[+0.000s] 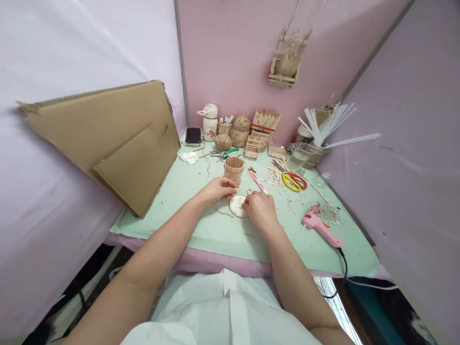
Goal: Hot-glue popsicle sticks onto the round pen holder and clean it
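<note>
Head view: pale round disc [235, 207] lies on the green-covered table [215, 238], near side, about the middle. Right hand [261, 209] at its right edge, fingers curled in and touching it; can't tell if they pinch anything. Left hand [217, 189] just beyond the disc's left side, fingers bent, thumb and fingertips close together; can't tell if they hold something. Stick-walled cup [233, 176] stands upright just beyond left hand. Short bit of twine [223, 212] left of disc. Pink pen [257, 181] far-right of disc, then loose wooden sticks [273, 175] and scissors [292, 183] farther right. Pink glue gun [323, 231] near right. Far side: twine ball [223, 142], white bottle [210, 127]. Big cardboard piece [125, 129] leans at left.
</note>
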A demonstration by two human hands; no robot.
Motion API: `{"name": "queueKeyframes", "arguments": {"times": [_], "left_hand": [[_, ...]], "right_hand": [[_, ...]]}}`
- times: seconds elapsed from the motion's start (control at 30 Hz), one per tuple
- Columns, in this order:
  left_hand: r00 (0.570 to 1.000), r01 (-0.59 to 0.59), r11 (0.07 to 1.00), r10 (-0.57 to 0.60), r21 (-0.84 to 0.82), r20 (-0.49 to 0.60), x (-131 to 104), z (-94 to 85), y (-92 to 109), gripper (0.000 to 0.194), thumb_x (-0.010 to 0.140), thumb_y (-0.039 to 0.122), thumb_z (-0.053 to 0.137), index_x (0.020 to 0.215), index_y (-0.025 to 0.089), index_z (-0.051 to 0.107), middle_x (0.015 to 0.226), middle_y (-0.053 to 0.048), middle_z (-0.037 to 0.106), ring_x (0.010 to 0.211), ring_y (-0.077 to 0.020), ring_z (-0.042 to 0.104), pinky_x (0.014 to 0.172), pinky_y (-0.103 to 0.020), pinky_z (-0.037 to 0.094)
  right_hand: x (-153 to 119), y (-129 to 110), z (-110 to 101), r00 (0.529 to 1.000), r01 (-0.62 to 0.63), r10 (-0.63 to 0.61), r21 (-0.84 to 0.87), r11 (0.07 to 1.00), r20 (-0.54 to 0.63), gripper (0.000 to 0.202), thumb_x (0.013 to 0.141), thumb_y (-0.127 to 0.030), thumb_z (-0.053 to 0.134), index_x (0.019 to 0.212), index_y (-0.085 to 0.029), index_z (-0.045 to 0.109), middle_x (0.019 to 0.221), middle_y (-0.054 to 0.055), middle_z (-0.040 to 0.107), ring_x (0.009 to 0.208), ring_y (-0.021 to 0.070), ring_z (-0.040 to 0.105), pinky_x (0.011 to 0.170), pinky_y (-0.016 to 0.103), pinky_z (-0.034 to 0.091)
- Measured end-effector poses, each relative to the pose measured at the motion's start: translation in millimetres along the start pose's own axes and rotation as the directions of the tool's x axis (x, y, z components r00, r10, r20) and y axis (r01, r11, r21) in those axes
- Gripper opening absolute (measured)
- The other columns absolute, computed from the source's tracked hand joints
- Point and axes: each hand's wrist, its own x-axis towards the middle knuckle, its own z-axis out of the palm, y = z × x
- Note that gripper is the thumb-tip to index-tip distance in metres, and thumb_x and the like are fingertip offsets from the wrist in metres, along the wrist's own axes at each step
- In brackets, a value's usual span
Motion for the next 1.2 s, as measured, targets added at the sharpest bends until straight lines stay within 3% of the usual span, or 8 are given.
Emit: {"name": "queueKeyframes", "arguments": {"times": [0.2,0.3,0.37,0.47,0.53,0.63,0.77,1.2], "left_hand": [[1.000,-0.021,0.998,0.022,-0.057,0.007,1,1.1,-3,0.022,0.062,0.017,0.076,0.075,0.010,0.061,0.067,-0.002,0.062,0.055,-0.0072,0.056,0.065,-0.027,0.048],[0.999,-0.051,0.996,0.051,-0.079,-0.009,1,2.5,-4,0.022,0.062,0.017,0.076,0.077,0.010,0.060,0.066,-0.003,0.063,0.057,-0.0081,0.058,0.066,-0.027,0.049],[0.997,-0.082,0.992,0.080,-0.096,-0.025,1,4.4,-4,0.024,0.062,0.017,0.076,0.078,0.010,0.060,0.066,-0.003,0.064,0.058,-0.0090,0.059,0.066,-0.027,0.050],[0.992,-0.115,0.988,0.110,-0.100,-0.059,0,8.7,-3,0.024,0.063,0.018,0.076,0.079,0.010,0.060,0.066,-0.003,0.064,0.060,-0.0101,0.061,0.065,-0.026,0.050],[0.990,-0.132,0.987,0.126,-0.091,-0.070,-1,11.9,-1,0.022,0.064,0.017,0.075,0.079,0.010,0.060,0.066,-0.003,0.064,0.060,-0.0103,0.061,0.064,-0.026,0.050],[0.987,-0.152,0.985,0.146,-0.077,-0.070,-2,15.7,1,0.022,0.064,0.017,0.074,0.078,0.011,0.059,0.064,-0.002,0.064,0.059,-0.0105,0.061,0.063,-0.026,0.049],[0.983,-0.172,0.983,0.166,-0.071,-0.081,-3,18.2,3,0.023,0.064,0.017,0.074,0.079,0.013,0.057,0.063,-0.001,0.064,0.058,-0.0111,0.061,0.062,-0.026,0.050],[0.980,-0.175,0.984,0.169,-0.042,-0.107,-8,22.5,9,0.021,0.065,0.014,0.073,0.078,0.013,0.057,0.061,0.000,0.063,0.058,-0.0108,0.061,0.062,-0.025,0.050]], "right_hand": [[3,-2,6,1.000,-0.025,0.025,-0.001,1.000,-0.015,0.022,0.076,-0.012,0.048,0.074,-0.015,0.070,0.083,0.016,0.066,0.086,0.0250,0.058,0.073,0.035,0.033],[5,0,7,0.985,-0.050,0.090,0.251,0.967,-0.150,0.020,0.077,-0.017,0.048,0.072,-0.015,0.067,0.080,0.013,0.067,0.081,0.0226,0.058,0.072,0.033,0.036],[9,1,8,0.958,-0.043,0.192,0.554,0.831,-0.212,0.019,0.078,-0.024,0.048,0.073,-0.017,0.066,0.077,0.008,0.067,0.073,0.0189,0.057,0.069,0.030,0.039],[14,2,9,0.941,-0.033,0.312,0.884,0.466,-0.129,0.019,0.075,-0.032,0.053,0.074,-0.017,0.064,0.071,0.003,0.066,0.062,0.0149,0.053,0.060,0.026,0.040],[17,2,9,0.941,-0.054,0.334,0.955,0.292,-0.049,0.018,0.071,-0.034,0.056,0.072,-0.017,0.064,0.069,0.002,0.064,0.056,0.0126,0.049,0.055,0.025,0.038],[17,2,10,0.935,-0.083,0.355,0.983,0.165,0.019,0.019,0.067,-0.035,0.061,0.071,-0.017,0.063,0.066,0.000,0.061,0.050,0.0097,0.042,0.050,0.023,0.034],[16,0,7,0.923,-0.111,0.380,0.988,0.103,0.064,0.023,0.064,-0.039,0.064,0.069,-0.017,0.062,0.061,-0.002,0.055,0.049,0.0090,0.039,0.047,0.023,0.032],[13,-2,6,0.926,-0.105,0.374,0.987,0.118,0.054,0.024,0.065,-0.040,0.065,0.069,-0.017,0.063,0.061,-0.002,0.056,0.051,0.0096,0.041,0.050,0.024,0.033]]}}
